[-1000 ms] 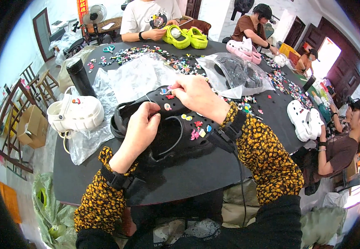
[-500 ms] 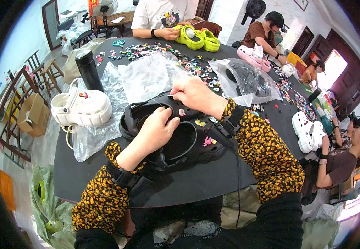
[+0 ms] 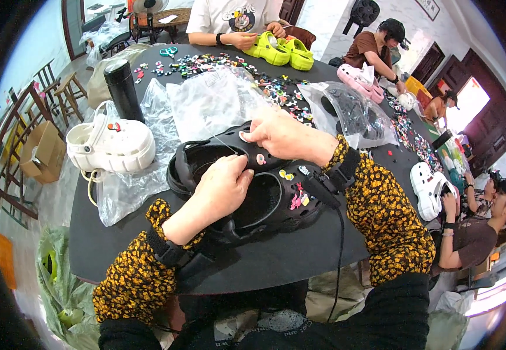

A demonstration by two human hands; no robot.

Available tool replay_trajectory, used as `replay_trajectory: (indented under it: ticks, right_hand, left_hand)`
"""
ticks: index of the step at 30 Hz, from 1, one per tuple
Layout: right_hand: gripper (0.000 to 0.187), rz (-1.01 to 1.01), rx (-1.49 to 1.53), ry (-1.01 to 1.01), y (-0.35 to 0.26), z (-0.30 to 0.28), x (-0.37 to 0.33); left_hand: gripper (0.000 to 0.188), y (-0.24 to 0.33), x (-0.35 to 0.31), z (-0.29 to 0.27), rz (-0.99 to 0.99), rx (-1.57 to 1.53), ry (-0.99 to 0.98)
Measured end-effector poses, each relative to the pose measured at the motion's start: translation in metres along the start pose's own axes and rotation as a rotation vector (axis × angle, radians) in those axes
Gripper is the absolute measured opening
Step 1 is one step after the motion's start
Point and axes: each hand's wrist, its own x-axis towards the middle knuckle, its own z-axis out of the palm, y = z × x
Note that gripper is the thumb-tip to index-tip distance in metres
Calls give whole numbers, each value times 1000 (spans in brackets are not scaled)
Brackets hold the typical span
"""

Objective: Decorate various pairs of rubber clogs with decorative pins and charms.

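Two black clogs lie side by side on the dark table, the far clog [image 3: 197, 153] and the near clog [image 3: 264, 201] with small charms on its top. My left hand [image 3: 221, 184] is closed at the far clog's opening, its fingertips pinched together. From them a thin, pale rod-like thing [image 3: 225, 144] slants up over the shoe's edge; its kind is not clear. Over the far clog's toe, my right hand [image 3: 282, 137] pinches a small white charm [image 3: 244, 136] against the upper. A round pink charm [image 3: 260, 158] sits beside it.
A white clog [image 3: 113, 146] rests on plastic at left, near a black bottle [image 3: 123, 90]. Loose charms [image 3: 206, 63] spread across the far side, behind clear bags [image 3: 352, 111]. A black cable [image 3: 340, 251] hangs from my right wrist. Several people handle clogs around the table.
My hands stay at the far clog in nearly the same grip, the white charm tilting slightly at my right fingertips. The view has shifted a little. Across the table, a co-worker's hand has moved beside the green clogs.
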Motion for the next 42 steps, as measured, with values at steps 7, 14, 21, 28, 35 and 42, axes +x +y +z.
replay_trajectory:
  ticks: [7, 14, 21, 28, 35, 42]
  right_hand:
    - [18, 15, 167, -36, 1, 6, 2]
    - [28, 37, 218, -92, 2, 7, 2]
    - [29, 35, 190, -124, 1, 9, 5]
    - [33, 11, 72, -139, 7, 21, 2]
    - [26, 52, 138, -122, 0, 11, 6]
    - [19, 179, 290, 94, -6, 1, 7]
  left_hand:
    - [18, -2, -2, 1, 6, -30, 45]
    - [18, -1, -1, 4, 3, -13, 39]
    - [18, -2, 0, 4, 0, -4, 26]
    - [17, -4, 3, 6, -10, -11, 22]
    - [17, -2, 0, 5, 12, -12, 63]
    - [23, 0, 0, 4, 19, -13, 82]
